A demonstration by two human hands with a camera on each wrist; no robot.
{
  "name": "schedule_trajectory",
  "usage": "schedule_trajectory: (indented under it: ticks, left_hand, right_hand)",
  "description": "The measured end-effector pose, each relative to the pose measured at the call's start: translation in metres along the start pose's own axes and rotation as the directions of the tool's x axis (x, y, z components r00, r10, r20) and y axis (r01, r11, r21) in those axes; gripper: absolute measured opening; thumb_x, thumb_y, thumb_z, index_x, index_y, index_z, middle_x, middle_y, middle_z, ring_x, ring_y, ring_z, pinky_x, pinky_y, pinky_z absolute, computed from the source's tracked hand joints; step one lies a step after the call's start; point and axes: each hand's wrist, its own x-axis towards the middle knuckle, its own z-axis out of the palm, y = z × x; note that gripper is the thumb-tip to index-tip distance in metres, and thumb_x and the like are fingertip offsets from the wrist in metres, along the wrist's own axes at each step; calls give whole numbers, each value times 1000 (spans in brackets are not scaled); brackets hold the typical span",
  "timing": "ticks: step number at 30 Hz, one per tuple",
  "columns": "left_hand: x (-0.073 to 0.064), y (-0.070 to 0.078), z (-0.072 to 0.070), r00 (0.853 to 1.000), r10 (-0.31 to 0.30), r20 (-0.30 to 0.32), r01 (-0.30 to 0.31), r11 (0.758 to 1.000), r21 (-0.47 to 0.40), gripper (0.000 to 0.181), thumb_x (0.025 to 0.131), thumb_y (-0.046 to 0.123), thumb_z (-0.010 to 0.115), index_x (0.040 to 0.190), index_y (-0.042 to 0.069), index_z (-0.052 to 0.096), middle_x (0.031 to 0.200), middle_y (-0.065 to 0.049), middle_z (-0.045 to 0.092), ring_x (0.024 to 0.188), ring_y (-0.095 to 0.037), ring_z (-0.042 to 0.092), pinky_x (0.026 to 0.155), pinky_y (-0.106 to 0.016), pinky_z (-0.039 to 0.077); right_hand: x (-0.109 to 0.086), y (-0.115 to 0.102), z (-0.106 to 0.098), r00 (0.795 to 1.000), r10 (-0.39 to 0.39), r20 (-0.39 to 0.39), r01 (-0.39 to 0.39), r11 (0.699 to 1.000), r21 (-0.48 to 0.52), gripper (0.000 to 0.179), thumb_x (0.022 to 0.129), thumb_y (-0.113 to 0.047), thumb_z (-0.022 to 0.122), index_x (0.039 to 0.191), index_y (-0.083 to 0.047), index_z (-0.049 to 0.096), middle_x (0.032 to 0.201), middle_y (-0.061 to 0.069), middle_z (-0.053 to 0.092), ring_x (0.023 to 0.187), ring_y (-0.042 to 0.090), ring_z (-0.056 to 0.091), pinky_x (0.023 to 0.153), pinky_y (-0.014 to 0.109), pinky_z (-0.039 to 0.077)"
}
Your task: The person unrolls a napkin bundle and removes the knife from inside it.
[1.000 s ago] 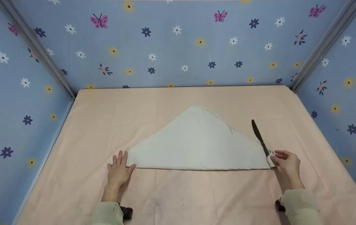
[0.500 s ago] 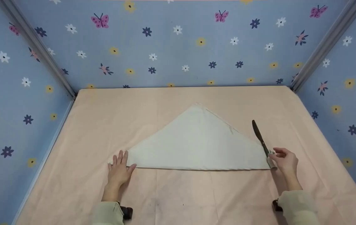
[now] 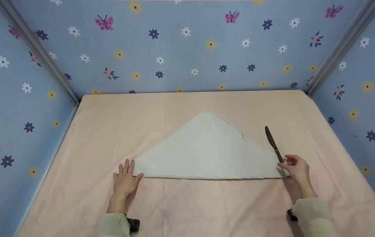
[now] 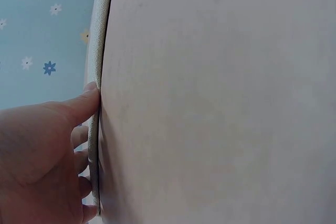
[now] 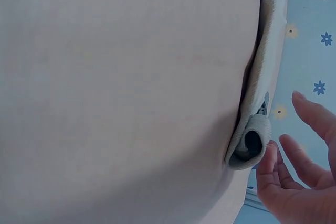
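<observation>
A white cloth (image 3: 207, 151), folded into a triangle, lies with its long edge nearest the person. My left hand (image 3: 125, 181) rests flat on its left corner, fingers spread; in the left wrist view the thumb touches the cloth's edge (image 4: 95, 40). A dark table knife (image 3: 272, 140) lies slanted at the right corner, blade pointing away. Its handle end is hidden by cloth and hand. My right hand (image 3: 296, 169) holds that corner, thumb across the knife handle, other fingers curled. The right wrist view shows the corner as a rolled cloth tube (image 5: 262, 124), fingertips against it.
A peach tablecloth (image 3: 187, 210) covers the table. Blue walls (image 3: 187, 52) with flowers and butterflies stand at the back and both sides, with grey posts (image 3: 345, 46) at the corners. A small black device sits at each wrist, below pale green sleeves (image 3: 314, 214).
My right hand has moved slightly left, turning the cloth corner over the knife's handle end; its thumb now reaches across the handle. My left hand and the knife blade keep their places.
</observation>
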Motion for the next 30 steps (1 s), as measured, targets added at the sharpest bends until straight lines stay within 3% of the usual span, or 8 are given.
schedule_trajectory:
  ticks: [13, 20, 30]
  left_hand:
    - [1, 1, 0, 1000, -3, -6, 3, 1000, 3, 68, 91, 34, 47, 139, -4, 18, 144, -25, 7, 129, -44, 1, 99, -61, -2]
    - [0, 1, 0, 1000, 2, -7, -2, 1000, -5, 68, 91, 34, 47, 139, -4, 17, 143, -25, 7, 129, -45, 0, 99, -61, -2]
    - [-1, 1, 0, 1000, 10, -22, -10, 1000, -3, 68, 90, 34, 48, 139, -4, 18, 143, -26, 9, 128, -46, 1, 99, -61, -1]
  right_hand:
    - [8, 6, 1, 995, 71, 67, -68, 997, -43, 57, 69, -9, 74, 117, 9, 48, 103, 18, 51, 89, 23, 47, 64, 18, 41]
    - [11, 8, 2, 996, 72, 60, -68, 996, -64, 57, 67, -9, 75, 115, 8, 49, 99, 17, 51, 87, 22, 47, 64, 22, 41]
    - [11, 11, 3, 999, 37, 32, -35, 997, -63, 50, 67, -6, 74, 110, 8, 53, 95, 16, 54, 82, 20, 49, 58, 16, 40]
